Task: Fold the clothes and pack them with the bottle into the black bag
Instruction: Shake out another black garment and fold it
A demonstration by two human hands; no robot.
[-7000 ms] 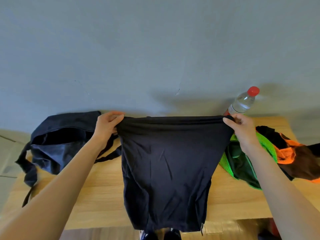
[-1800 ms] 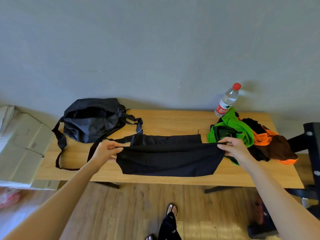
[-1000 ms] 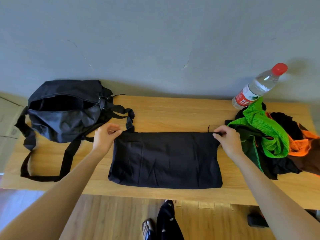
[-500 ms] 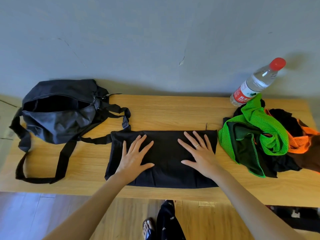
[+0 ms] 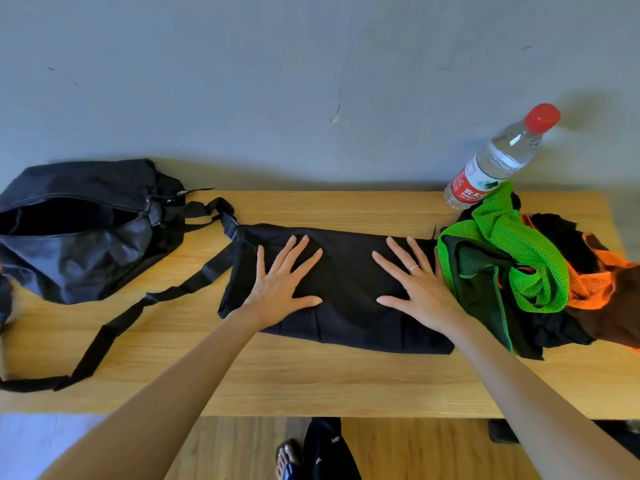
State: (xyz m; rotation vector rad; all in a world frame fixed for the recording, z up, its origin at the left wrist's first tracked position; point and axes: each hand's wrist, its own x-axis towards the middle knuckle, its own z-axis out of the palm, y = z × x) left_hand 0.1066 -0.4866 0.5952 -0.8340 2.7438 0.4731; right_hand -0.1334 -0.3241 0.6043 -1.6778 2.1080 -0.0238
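A black garment (image 5: 346, 289), folded into a wide strip, lies flat in the middle of the wooden table (image 5: 311, 379). My left hand (image 5: 282, 285) presses on its left half with fingers spread straight. My right hand (image 5: 415, 289) presses flat on its right half the same way. The black bag (image 5: 79, 230) sits at the table's left end with its zip mouth gaping; its strap trails toward the front edge. A clear water bottle (image 5: 495, 161) with a red cap and red label stands at the back right. A heap of green mesh, orange and dark clothes (image 5: 519, 268) lies beside my right hand.
A grey wall rises directly behind the table. Below the table's front edge I see wood flooring and my sandalled foot (image 5: 291, 459). The bag's strap (image 5: 104, 337) loops across the table's front left.
Earlier I held the black garment up, laid it on the table and folded it in half. Since half a second ago both flat hands have slid slightly outward over the cloth.
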